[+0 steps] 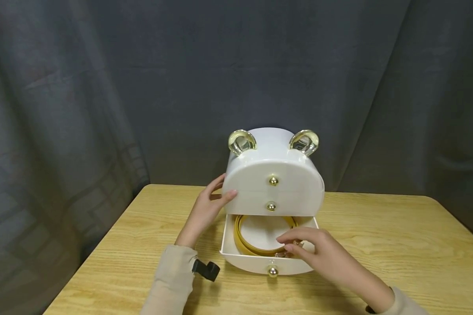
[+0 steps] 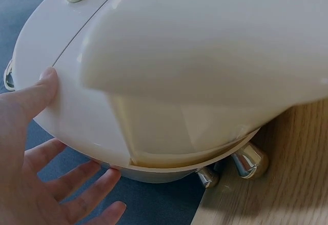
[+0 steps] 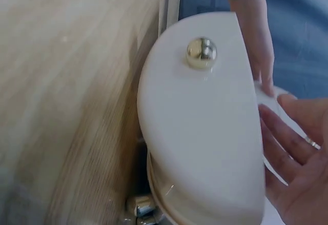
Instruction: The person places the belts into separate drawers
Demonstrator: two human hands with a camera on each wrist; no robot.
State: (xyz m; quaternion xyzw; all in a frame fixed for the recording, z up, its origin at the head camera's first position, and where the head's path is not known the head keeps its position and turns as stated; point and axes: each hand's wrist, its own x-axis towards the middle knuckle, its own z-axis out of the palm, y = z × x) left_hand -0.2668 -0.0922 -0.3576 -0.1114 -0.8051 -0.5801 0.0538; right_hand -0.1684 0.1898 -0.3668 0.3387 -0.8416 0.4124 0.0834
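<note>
A white storage box [image 1: 273,173] with gold bear ears stands on the table, its lowest drawer [image 1: 246,260] pulled out. Coiled inside the drawer is a yellow belt [image 1: 240,236] with a shiny metal buckle [image 1: 280,254]. My left hand [image 1: 206,211] rests on the left side of the box, thumb on the front face; in the left wrist view its fingers spread along the edge. Over the drawer's right side my right hand [image 1: 317,249] reaches in, fingertips close to the buckle. In the right wrist view the drawer front [image 3: 202,117] partly hides the fingers, and the thumb stands apart from them.
Gold knobs [image 1: 273,180] stick out from the drawer fronts. A light wood table [image 1: 386,245] lies under everything, with a dark grey curtain [image 1: 205,78] behind it. A black strap mount [image 1: 206,270] juts from the left sleeve.
</note>
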